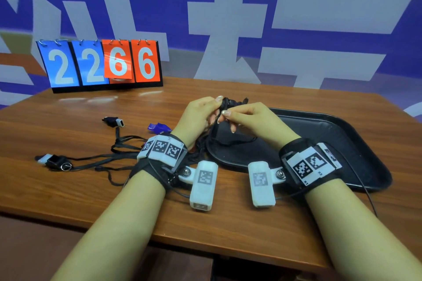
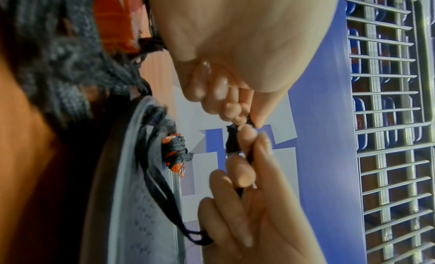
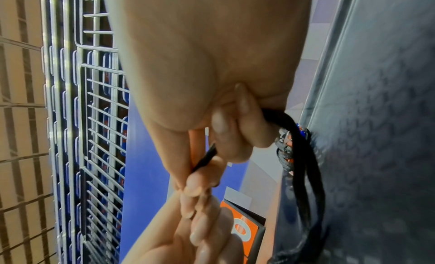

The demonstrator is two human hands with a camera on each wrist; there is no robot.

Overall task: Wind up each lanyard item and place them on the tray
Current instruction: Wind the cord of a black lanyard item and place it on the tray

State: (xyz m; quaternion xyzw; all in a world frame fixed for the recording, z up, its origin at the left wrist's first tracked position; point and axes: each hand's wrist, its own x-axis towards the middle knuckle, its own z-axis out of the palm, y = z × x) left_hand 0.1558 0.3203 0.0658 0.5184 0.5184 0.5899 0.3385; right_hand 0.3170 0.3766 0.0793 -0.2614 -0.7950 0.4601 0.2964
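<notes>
Black lanyard cord (image 1: 225, 104): pinched betw. left hand (image 1: 201, 114) and right hand (image 1: 249, 118) fingers, over tray (image 1: 342, 134) edge; slack hangs below fingers. Other lanyards (image 1: 118, 143) on surface, left of fingers.

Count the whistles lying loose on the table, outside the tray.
3: a black one far left, a blue one beside the left hand, a black one near left. More may hide under the wrists.
</notes>
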